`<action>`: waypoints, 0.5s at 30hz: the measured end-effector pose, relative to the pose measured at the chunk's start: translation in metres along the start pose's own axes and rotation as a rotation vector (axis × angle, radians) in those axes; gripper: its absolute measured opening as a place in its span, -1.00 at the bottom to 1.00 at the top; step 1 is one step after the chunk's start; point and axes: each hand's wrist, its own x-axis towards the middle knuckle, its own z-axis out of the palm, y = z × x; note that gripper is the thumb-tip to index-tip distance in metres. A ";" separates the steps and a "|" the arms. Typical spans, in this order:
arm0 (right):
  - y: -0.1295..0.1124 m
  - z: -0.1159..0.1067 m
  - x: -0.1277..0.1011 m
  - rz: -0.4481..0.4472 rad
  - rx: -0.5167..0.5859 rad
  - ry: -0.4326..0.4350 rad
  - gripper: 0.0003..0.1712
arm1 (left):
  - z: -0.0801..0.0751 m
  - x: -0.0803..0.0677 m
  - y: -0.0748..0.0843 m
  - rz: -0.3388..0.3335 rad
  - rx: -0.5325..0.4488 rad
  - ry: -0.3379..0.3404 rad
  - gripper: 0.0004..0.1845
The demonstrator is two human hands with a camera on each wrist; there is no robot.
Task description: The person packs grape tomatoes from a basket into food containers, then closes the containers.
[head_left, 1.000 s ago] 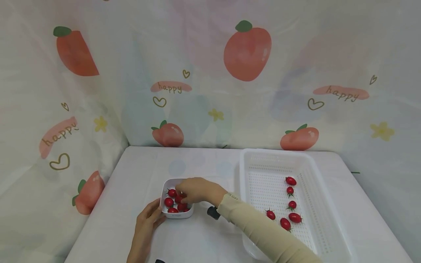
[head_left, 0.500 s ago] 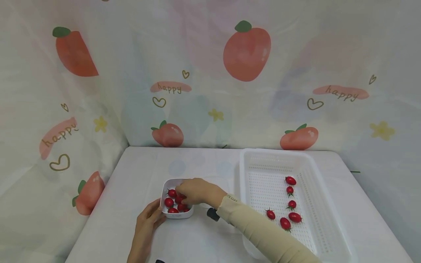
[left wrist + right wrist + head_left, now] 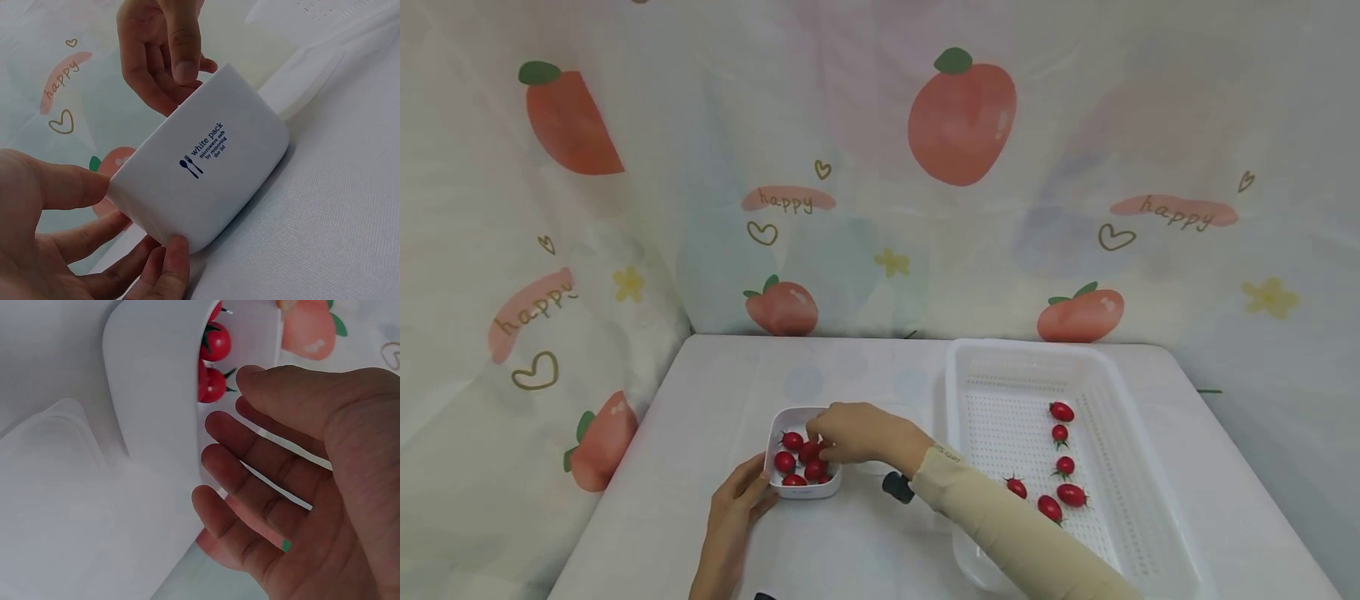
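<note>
A small white plastic container point(image 3: 802, 492) stands on the table with several red cherry tomatoes point(image 3: 785, 462) inside. My left hand point(image 3: 727, 510) holds its left near corner, fingertips and thumb spread around the wall; the left wrist view shows printed lettering on its side point(image 3: 209, 162). My right hand point(image 3: 868, 435) is over the container's right side, fingertips reaching inside the rim. In the right wrist view its fingers point(image 3: 250, 440) are loosely bent and apart, with nothing between them. Green-stemmed tomatoes point(image 3: 215, 384) lie beside the thumb tip. The right hand partly hides the contents in the head view.
A large white perforated basket point(image 3: 1150, 479) stands to the right, with several cherry tomatoes point(image 3: 1072, 495) on its floor. The right sleeve point(image 3: 1007, 521) crosses its near left part. A clear lid-like piece point(image 3: 53, 444) lies by the container. A patterned cloth backdrop point(image 3: 865, 125) rises behind.
My right hand has shifted slightly to the right over the container, its fingers coming away from the tomatoes. My left hand and the container have stayed in place.
</note>
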 end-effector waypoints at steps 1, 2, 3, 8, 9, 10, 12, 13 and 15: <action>0.000 -0.001 -0.002 -0.007 0.003 0.006 -0.79 | 0.000 0.000 0.000 -0.004 -0.001 0.000 -0.46; -0.001 -0.003 -0.004 -0.014 0.004 0.012 -0.79 | -0.001 0.000 0.000 -0.006 0.000 0.001 -0.46; 0.000 -0.004 -0.006 -0.023 0.010 0.018 -0.78 | -0.001 0.000 0.000 -0.009 0.001 0.002 -0.46; 0.001 -0.013 -0.027 -0.028 0.056 0.031 -0.78 | -0.001 0.000 -0.002 -0.002 0.002 0.003 -0.47; 0.002 -0.015 -0.033 -0.026 0.077 0.029 -0.79 | -0.001 0.001 -0.002 0.003 0.004 0.005 -0.47; 0.002 -0.017 -0.038 -0.022 0.089 0.028 -0.80 | 0.000 0.001 -0.002 0.009 0.003 0.006 -0.48; 0.004 -0.022 -0.050 -0.022 0.125 0.025 -0.79 | 0.000 0.002 -0.002 0.018 0.008 0.009 -0.49; 0.005 -0.024 -0.056 -0.025 0.140 0.023 -0.79 | 0.000 0.001 -0.002 0.020 0.012 0.012 -0.49; 0.008 -0.028 -0.069 -0.031 0.164 0.023 -0.79 | -0.001 0.001 -0.001 0.023 0.015 0.015 -0.49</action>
